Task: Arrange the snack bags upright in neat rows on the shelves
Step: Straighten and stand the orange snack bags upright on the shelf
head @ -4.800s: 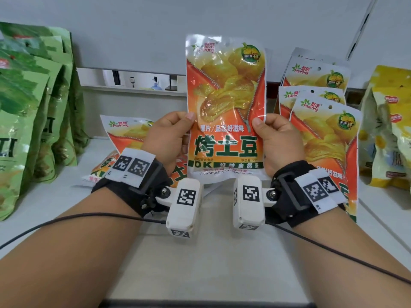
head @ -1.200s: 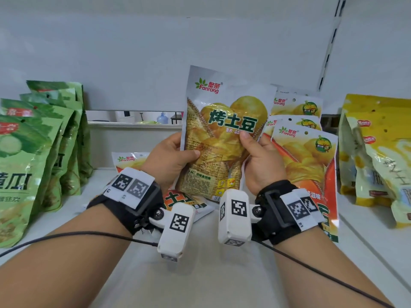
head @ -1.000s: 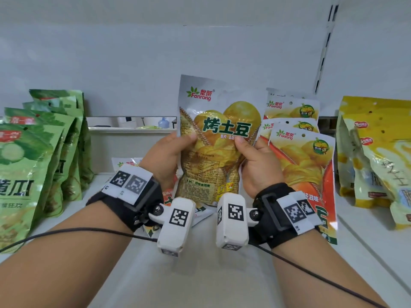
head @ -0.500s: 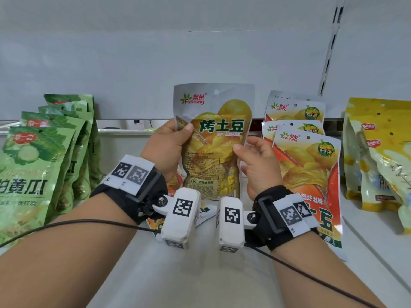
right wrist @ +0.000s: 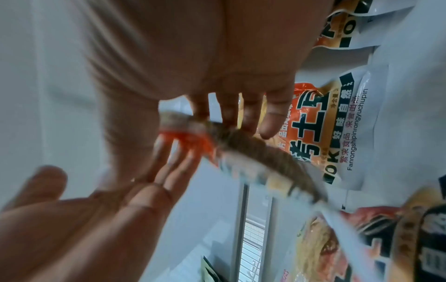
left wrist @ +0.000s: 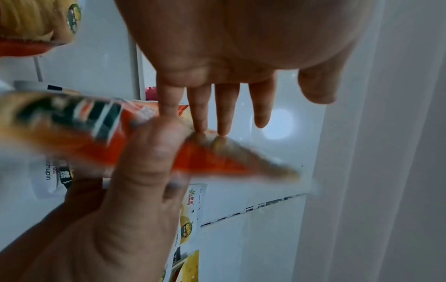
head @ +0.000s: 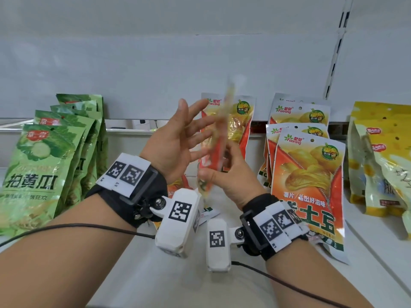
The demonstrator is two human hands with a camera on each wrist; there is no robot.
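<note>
An orange potato-chip bag (head: 222,130) is in the air over the middle of the white shelf (head: 155,274), turned edge-on to me and blurred. My right hand (head: 219,165) pinches its lower half between thumb and fingers; the left wrist view shows that thumb across the bag (left wrist: 84,137). My left hand (head: 191,134) is open with its fingers spread, and straight fingertips (left wrist: 200,122) touch the bag's side. In the right wrist view the bag (right wrist: 253,152) runs between both hands. Behind it another orange bag (head: 243,121) stands upright against the back wall.
Green cucumber bags (head: 33,170) stand in a row at the left. A row of orange bags (head: 304,174) stands right of my hands, with yellow bags (head: 382,156) beyond. More orange bags (head: 178,190) lie flat under my left wrist.
The bag, held face-on in both hands half a second ago, has turned edge-on. My left hand has let go and spread open. My right hand still holds it.
</note>
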